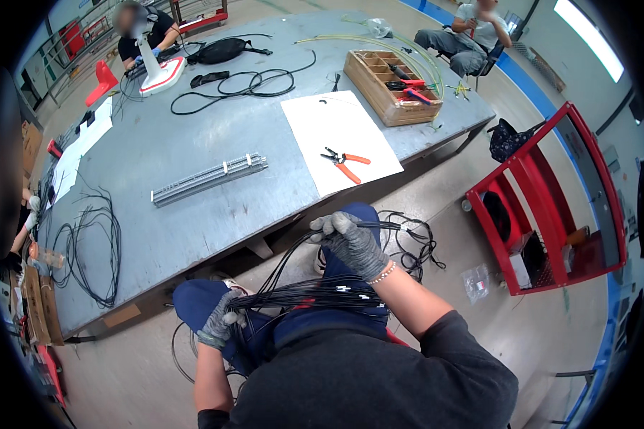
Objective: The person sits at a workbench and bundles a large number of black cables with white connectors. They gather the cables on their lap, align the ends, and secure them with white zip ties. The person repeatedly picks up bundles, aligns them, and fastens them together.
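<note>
I sit at a grey metal table [193, 143] with a bundle of thin black wires [308, 292] lying across my lap. In its grey knit glove, my left hand [218, 322] is closed around one end of the bundle by my left knee. My right hand [347, 239], also gloved, pinches a few black wires that loop up from the bundle near the table's edge. More black wire [411, 247] trails onto the floor to the right.
On the table lie orange-handled pliers [345, 163] on a white sheet [336, 129], a grey slotted rail [207, 179], loose black cables [86, 243] and a wooden tool tray [390, 86]. A red cart [551, 207] stands at right. Two people sit at the far end.
</note>
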Action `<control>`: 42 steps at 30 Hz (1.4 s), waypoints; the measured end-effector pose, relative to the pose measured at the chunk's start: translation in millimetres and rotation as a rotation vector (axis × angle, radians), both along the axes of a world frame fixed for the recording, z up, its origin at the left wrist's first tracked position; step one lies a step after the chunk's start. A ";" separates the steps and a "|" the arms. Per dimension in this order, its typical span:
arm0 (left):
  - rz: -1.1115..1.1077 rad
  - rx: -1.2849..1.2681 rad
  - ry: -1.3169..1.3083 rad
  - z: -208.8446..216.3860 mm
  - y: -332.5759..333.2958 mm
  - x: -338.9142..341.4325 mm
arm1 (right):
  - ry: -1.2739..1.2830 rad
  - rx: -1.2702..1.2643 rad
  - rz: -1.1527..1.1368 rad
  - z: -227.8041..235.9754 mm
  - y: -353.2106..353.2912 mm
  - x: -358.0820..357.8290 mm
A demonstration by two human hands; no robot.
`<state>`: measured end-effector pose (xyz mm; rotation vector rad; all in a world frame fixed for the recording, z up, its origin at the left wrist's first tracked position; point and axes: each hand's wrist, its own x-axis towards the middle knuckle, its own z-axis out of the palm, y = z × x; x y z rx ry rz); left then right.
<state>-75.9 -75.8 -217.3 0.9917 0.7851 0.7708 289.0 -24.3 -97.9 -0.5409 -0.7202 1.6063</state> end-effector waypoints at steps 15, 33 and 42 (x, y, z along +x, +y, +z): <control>-0.003 0.034 0.314 -10.1 -5.2 -1.9 | -0.081 -0.136 0.075 4.2 44.7 -46.4; 0.153 -0.198 0.151 2.9 -6.0 15.5 | -0.507 -0.173 0.102 43.5 -21.1 -11.3; 0.292 -0.349 0.252 10.0 -11.4 19.6 | -0.195 -0.190 -0.089 32.7 -19.1 32.8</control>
